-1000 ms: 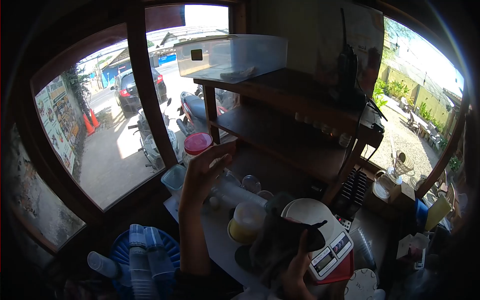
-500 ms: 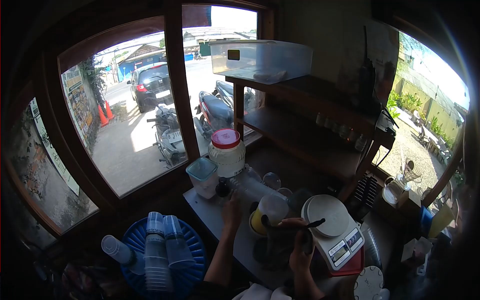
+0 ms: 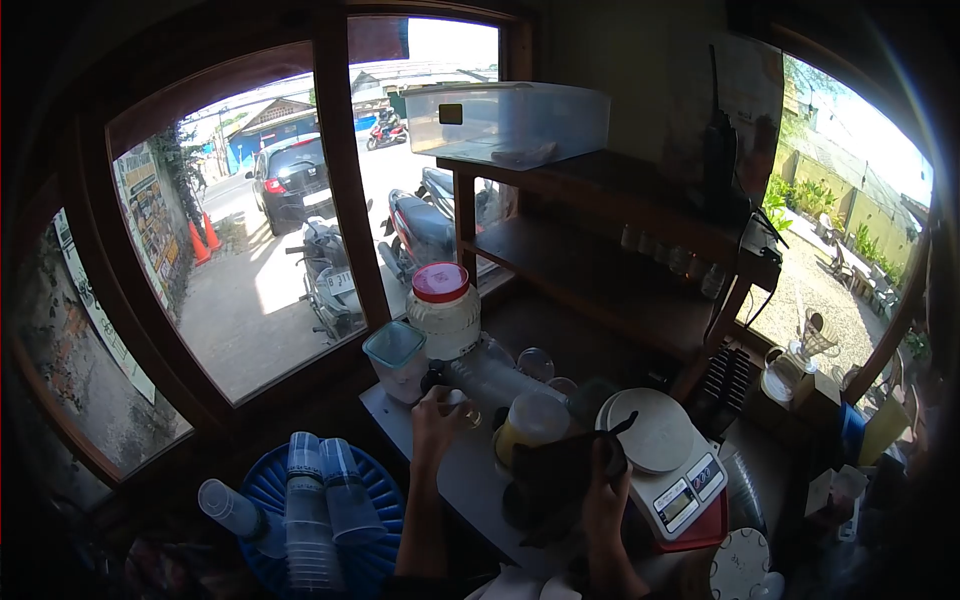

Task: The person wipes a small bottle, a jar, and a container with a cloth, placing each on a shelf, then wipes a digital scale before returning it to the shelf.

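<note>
My left hand [image 3: 433, 428] is closed on a small clear item with a pale top [image 3: 462, 406], perhaps a little jar. Just behind it are a dark round object [image 3: 433, 376] and a square tub with a teal lid [image 3: 397, 360]. My right hand [image 3: 605, 485] grips a dark, limp cloth or pouch [image 3: 550, 480], whose strap end sticks up above the fingers. A clear-topped yellow container [image 3: 537, 418] stands behind the cloth. To the right, a white kitchen scale [image 3: 680, 490] carries a round pale lid or plate [image 3: 648, 430].
Stacked plastic cups [image 3: 310, 510] lie on a blue round tray [image 3: 385, 480] at the left. A red-lidded jar [image 3: 443, 322] stands near the window. Behind is a wooden shelf [image 3: 590, 280] with a clear bin [image 3: 510, 125] on top.
My left hand has moved slightly left and down, and a small clear item now shows in its fingers. My right hand has risen, lifting and spreading the dark cloth. The view has shifted slightly.
</note>
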The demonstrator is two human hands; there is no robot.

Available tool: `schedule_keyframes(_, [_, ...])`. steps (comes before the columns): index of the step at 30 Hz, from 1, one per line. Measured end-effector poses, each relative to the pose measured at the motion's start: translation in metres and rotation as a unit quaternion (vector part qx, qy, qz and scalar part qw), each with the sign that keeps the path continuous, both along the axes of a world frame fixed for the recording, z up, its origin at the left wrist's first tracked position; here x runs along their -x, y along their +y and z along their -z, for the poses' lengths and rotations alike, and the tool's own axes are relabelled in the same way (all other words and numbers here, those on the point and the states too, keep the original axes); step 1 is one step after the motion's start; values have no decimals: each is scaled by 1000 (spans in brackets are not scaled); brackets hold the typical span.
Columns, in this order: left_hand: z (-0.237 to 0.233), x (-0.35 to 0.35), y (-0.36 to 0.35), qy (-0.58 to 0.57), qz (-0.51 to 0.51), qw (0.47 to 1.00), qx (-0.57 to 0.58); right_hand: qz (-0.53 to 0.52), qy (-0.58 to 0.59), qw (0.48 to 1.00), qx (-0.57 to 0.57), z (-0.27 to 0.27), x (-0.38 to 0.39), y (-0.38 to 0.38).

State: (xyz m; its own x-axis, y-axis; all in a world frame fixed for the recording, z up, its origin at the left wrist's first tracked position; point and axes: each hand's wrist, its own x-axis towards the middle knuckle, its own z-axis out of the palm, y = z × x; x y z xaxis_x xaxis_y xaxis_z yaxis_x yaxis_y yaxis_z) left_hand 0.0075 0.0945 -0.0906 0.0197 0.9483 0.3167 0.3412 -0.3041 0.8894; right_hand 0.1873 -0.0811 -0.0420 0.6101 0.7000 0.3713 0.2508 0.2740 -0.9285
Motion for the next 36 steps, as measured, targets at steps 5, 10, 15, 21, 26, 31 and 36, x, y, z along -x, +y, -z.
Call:
schedule_keyframes(5, [-68,17,-33,-202,151,966,55,-30,465,877,-117,-48,8,-3])
schedule_keyframes(10, [-98,0,-79,-296,290,910,25,0,246,953,-177,-65,38,-1])
schedule_keyframes(15, [-107,-14,-100,-225,277,934,-19,-111,-247,948,-166,-36,47,18])
schedule_keyframes(21, [-100,-24,-107,-162,225,958,-74,-193,20,977,-88,-12,40,13])
schedule_keyframes(26, [-100,-24,-99,-149,275,939,-143,-284,308,907,34,-15,36,4])
schedule_keyframes(31, [-92,-15,-85,-234,373,893,-98,-476,540,688,98,-28,21,1])
schedule_keyframes(36, [-92,-20,-88,-233,411,876,-92,-372,482,775,169,-35,22,3])
